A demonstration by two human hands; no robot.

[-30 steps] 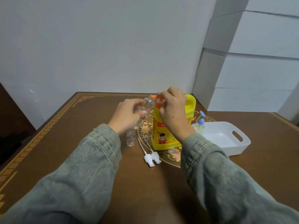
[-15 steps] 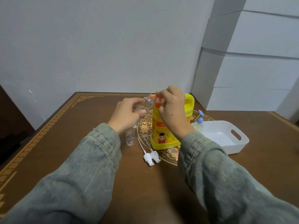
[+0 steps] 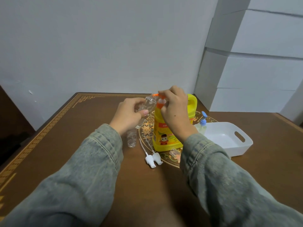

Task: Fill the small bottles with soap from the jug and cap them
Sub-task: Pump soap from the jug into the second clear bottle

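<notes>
A white handled tray [image 3: 242, 145] sits on the brown patterned table [image 3: 65, 145] beneath stacked white boxes [image 3: 255, 71].

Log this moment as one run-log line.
step: filling | left hand: holds clear bottle tilted at orange pump spout | right hand: on jug pump | two white caps: on table

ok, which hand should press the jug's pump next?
Right. The right hand already sits on the orange pump of the yellow jug, while the left hand is occupied tilting a clear small bottle to the spout.
</notes>
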